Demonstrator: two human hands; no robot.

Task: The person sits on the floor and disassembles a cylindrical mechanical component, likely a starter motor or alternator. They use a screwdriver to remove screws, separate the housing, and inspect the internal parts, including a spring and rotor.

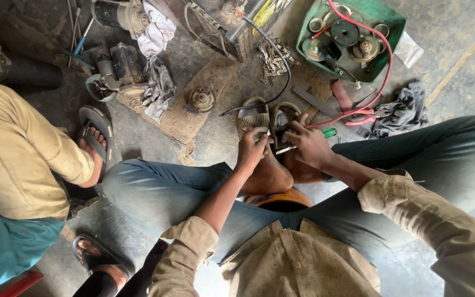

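Beige shirt (298,258) and rolled sleeves fill the near edge; below them, jeans (160,192) on knees spread wide, the person seated low over bare feet braced on sandals (254,115).

Left hand (252,149) is closed around the edge of a small metal part (277,124) clamped between the feet. Right hand (307,144) is wrapped about a screwdriver (290,147) — green handle end (330,132) showing past the knuckles, tip laid toward the part. Both grips are tight; neither hand is free.

Progress, as judged: disassembly appears well advanced. A green tray (394,22) up right already holds round components with a red cable (383,71) looping over it, loose bolts (273,58) lie heaped beside a metal housing (221,22), and a motor (119,69) with rags (158,88) sits on the left. The part in hand is not yet opened, so far as can be seen; its fasteners are hidden by the fingers.

Red pliers (361,116) and a dark rag (402,113) lie just right of the feet. A second person in tan sits at left — sandalled foot (95,140) near the knee.
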